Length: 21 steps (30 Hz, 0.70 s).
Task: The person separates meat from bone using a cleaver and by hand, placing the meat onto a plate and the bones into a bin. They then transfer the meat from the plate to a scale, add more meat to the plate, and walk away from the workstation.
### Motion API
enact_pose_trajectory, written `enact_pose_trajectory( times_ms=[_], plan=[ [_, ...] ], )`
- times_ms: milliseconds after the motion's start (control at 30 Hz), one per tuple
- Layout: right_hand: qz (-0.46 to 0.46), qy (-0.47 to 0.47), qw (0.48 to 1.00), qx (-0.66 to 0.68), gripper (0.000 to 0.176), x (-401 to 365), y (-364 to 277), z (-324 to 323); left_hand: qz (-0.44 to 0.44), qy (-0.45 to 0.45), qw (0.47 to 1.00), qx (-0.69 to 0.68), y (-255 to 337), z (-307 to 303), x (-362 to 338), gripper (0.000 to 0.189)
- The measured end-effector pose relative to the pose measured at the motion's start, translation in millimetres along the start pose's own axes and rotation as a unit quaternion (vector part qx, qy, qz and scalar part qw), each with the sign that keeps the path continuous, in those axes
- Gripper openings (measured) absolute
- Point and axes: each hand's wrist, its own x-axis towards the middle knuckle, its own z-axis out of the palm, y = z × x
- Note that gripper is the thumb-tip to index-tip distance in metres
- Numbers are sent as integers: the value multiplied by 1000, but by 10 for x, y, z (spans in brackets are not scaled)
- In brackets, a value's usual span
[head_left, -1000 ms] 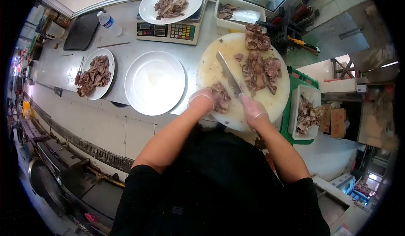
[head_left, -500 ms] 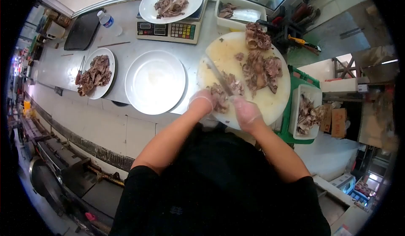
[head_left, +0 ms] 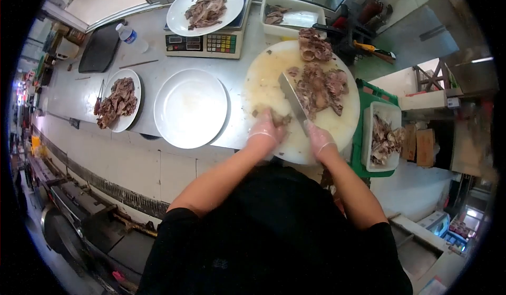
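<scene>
Step, as we judge it: portioning meat on the round cutting board (head_left: 262,79), right of centre in the frame. Our left hand (head_left: 268,131) covers small meat pieces (head_left: 283,119) near the board's lower-left edge, fingers partly curled; blur hides whether they grip. Our right hand (head_left: 320,139) is closed on the knife (head_left: 293,98), blade angled to upper left, beside the larger meat pile (head_left: 319,90). Both forearms reach up from below. Any further cut calls for left fingers clear of the edge, we judge.
</scene>
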Motion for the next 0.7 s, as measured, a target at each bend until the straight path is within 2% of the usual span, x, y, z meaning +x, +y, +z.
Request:
enact_pose_trajectory(
  times_ms=[33, 67, 133, 200, 267, 333, 400, 500, 567, 600, 667, 700],
  plan=[
    [-2, 7, 999, 40, 49, 17, 70, 13, 28, 84, 995, -44, -5, 90, 37, 74],
    [-5, 13, 997, 79, 49, 29, 118, 11, 30, 83, 995, -44, -34, 164, 49, 74],
    [19, 15, 996, 84, 49, -48, -23, -73, 93, 141, 985, -34, -87, 226, 42, 77],
    [43, 16, 995, 89, 50, -141, -166, -141, 70, 110, 990, -48, -101, 230, 77, 72],
    [-101, 60, 990, 82, 52, -231, -257, -190, 46, 78, 994, -62, -97, 215, 115, 66],
    [-92, 66, 985, 130, 50, -351, -484, -258, 37, 38, 993, -102, -52, 151, 133, 57],
    [-85, 72, 978, 176, 48, -307, -490, -209, 48, 56, 994, -83, -30, 153, 127, 54],
    [-132, 84, 982, 105, 46, -18, -282, 52, 59, 72, 995, -41, 16, 117, 71, 51],
    [-93, -6, 995, -22, 48, 79, -255, 69, 62, 70, 995, -18, 37, 101, 67, 50],
    [-93, -8, 995, -23, 48, 63, -303, 0, 45, 65, 997, -18, 24, 113, 44, 49],
    [50, -72, 996, 17, 59, -30, -410, -185, 26, 58, 998, -18, -8, 138, 17, 48],
    [50, -72, 996, 16, 59, -18, -341, -163, 16, 50, 998, -29, -18, 139, 30, 48]
  ],
)
